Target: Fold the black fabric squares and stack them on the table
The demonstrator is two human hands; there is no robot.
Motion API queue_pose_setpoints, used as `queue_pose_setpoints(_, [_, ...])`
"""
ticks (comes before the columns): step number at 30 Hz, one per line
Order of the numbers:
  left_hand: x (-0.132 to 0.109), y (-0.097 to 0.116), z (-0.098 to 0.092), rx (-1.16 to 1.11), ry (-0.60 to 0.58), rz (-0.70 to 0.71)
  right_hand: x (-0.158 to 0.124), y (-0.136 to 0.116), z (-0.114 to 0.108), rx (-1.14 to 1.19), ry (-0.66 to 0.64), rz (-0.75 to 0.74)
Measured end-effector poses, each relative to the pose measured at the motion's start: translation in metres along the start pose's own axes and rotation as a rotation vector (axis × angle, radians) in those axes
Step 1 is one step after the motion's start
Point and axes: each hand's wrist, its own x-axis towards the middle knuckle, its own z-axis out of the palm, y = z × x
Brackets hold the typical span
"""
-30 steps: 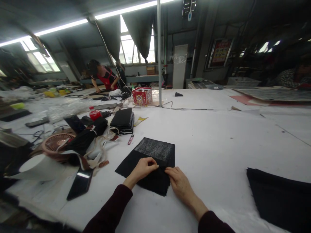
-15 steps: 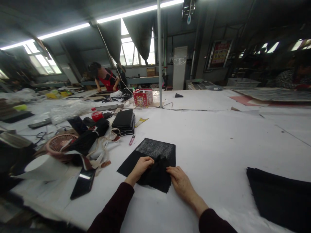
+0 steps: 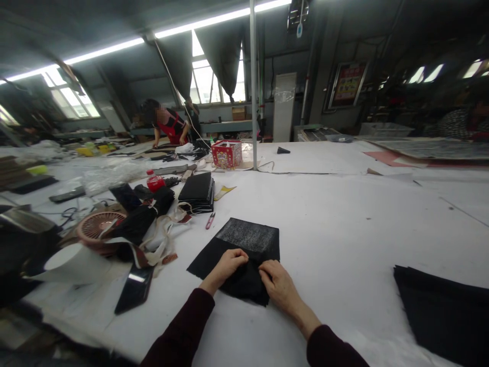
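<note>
A piece of black fabric (image 3: 244, 288) lies on the white table before me, with a speckled grey patch (image 3: 248, 234) along its far part. My left hand (image 3: 232, 262) pinches the cloth near its middle, thumb and fingers together. Close beside it, my right hand (image 3: 278, 280) grips the same fabric toward the right side, fingers bent and pressed on it. The cloth between the two hands is bunched up slightly, and the fingertips partly hide it.
Pink thread snips (image 3: 210, 220) and a stack of black folded pieces (image 3: 197, 189) lie beyond the fabric. To the left are a pink fan (image 3: 100, 228), a phone (image 3: 134, 288) and loose straps. More black cloth (image 3: 443, 311) rests at right. A co-worker (image 3: 171, 125) bends over the far table.
My right hand has moved inward and slightly up, from the fabric's right edge closer to my left hand. The raised fold between the hands is lower now.
</note>
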Motion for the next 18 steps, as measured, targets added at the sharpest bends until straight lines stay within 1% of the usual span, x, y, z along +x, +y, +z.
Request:
queue_pose_setpoints(3, [-0.001, -0.001, -0.006, -0.178, 0.003, -0.025, 0.001, 0.002, 0.0, -0.002, 0.017, 0.004])
queue_pose_setpoints(5, [-0.002, 0.0, -0.009, -0.279, -0.003, -0.041, 0.004, -0.001, -0.002, 0.003, 0.072, 0.036])
queue_pose_setpoints(7, [-0.002, 0.001, -0.011, -0.367, -0.01, -0.058, 0.009, -0.008, -0.005, 0.001, 0.164, 0.06])
queue_pose_setpoints(8, [-0.002, 0.001, -0.011, -0.408, -0.012, -0.067, 0.011, -0.013, -0.006, -0.018, 0.195, 0.045])
queue_pose_setpoints(9, [-0.003, 0.002, -0.01, -0.448, -0.012, -0.076, 0.012, -0.018, -0.007, -0.057, 0.196, 0.01])
queue_pose_setpoints(10, [-0.003, 0.003, -0.009, -0.488, -0.009, -0.085, 0.012, -0.022, -0.006, -0.122, 0.156, -0.035])
queue_pose_setpoints(12, [-0.004, 0.004, -0.009, -0.58, 0.016, -0.104, 0.01, -0.028, -0.001, -0.283, 0.009, -0.109])
queue_pose_setpoints(14, [-0.007, 0.008, -0.015, -0.701, 0.084, -0.111, 0.004, -0.028, 0.006, -0.394, -0.106, -0.114])
queue_pose_setpoints(16, [-0.011, 0.014, -0.032, -0.85, 0.198, -0.094, -0.001, -0.025, 0.012, -0.425, -0.125, -0.091])
queue_pose_setpoints(18, [-0.019, 0.026, -0.062, -1.017, 0.334, -0.054, -0.005, -0.021, 0.015, -0.428, -0.127, -0.072])
